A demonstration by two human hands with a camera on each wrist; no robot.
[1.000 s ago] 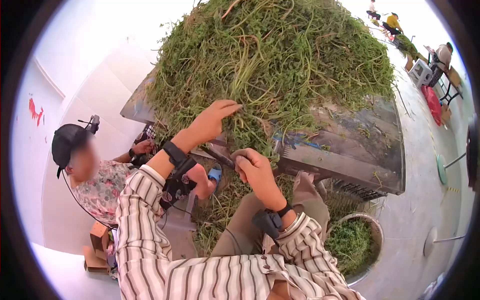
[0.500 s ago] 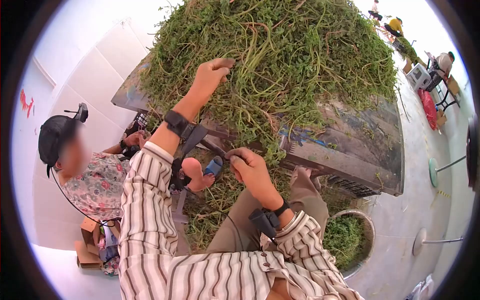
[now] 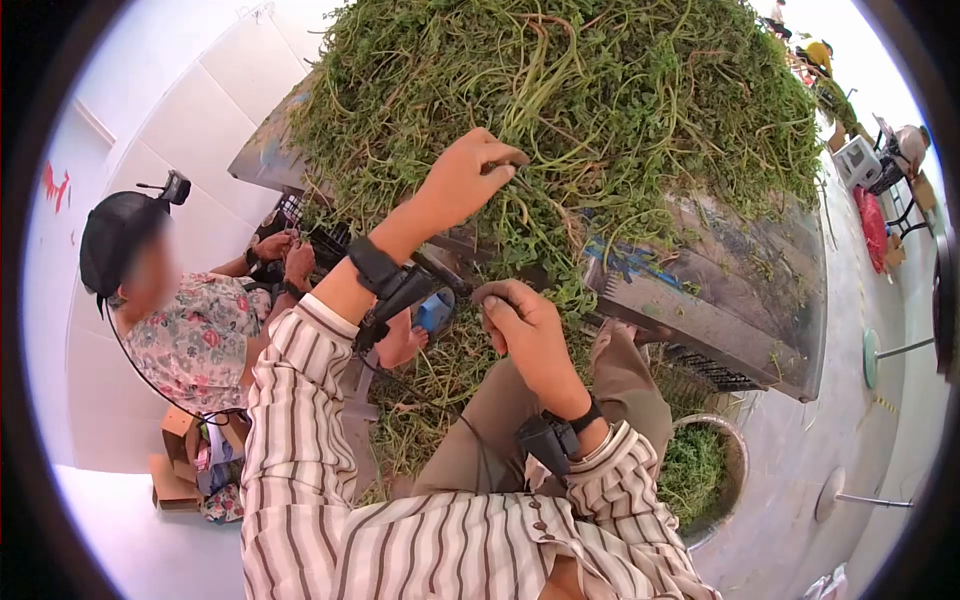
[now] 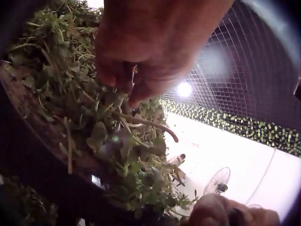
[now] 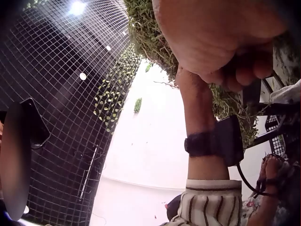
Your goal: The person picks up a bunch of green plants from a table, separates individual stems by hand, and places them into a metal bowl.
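A large heap of leafy green plants [image 3: 600,110] with long stems covers most of the table [image 3: 740,320]. At the heap's front edge my left hand [image 3: 460,185] pinches a thin stem between thumb and fingers. Loose stems and leaves hang just below that hand in the left wrist view. Nearer my body, over my lap by the table's front edge, is my right hand [image 3: 535,335]. Its fingers are bent, with the thumb beside the index finger. The right wrist view shows its fingertips [image 5: 244,75] curled toward the palm; I cannot tell whether anything lies inside.
A round tub [image 3: 742,470] of short greens stands on the floor by my right leg. Cut plants [image 3: 425,420] litter the floor under the table. To the left sits another person [image 3: 200,330] in a floral top. Cardboard boxes [image 3: 175,480] lie behind that person.
My left hand first rose away from the heap's lower edge, then came down and right to pinch a stem there. My right hand stayed over the lap, shifting slightly right in view.
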